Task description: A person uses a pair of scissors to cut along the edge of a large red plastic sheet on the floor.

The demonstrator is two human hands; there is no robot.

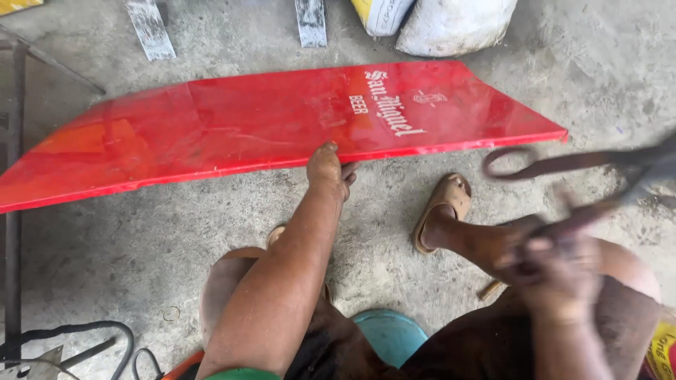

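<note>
Person seated on a low teal stool (391,336), looking down at a concrete floor (141,239). Left hand (329,170) is stretched forward and gripping the near edge of a big flat red sheet (232,127), thumb on top, fingers (348,173) curled under the edge. The red sheet lies across the floor in front of the person, long and thin, running from the far left edge of the view to a pointed corner at the right, white lettering printed near its right part, surface scuffed and glossy. Right hand (556,271) is lower right, near the person's right knee, closed around the handles of large metal shears (563,169); heavy motion blur here, so the blades and exact finger placement can't be made out, but one looped handle shows clearly out to the left of the hand. Shears are held up in the air, apart from the sheet, just past its right corner. Right foot in a tan sandal (443,207) is planted on the floor just below the sheet's near edge, between the two hands. Beyond the sheet: two whitish sacks (451,24) at the top, two grey metal strips (151,28) beside them to the left. Dark metal frame (14,141) runs down the left edge, black cables (84,334) coil on the floor lower left.
</note>
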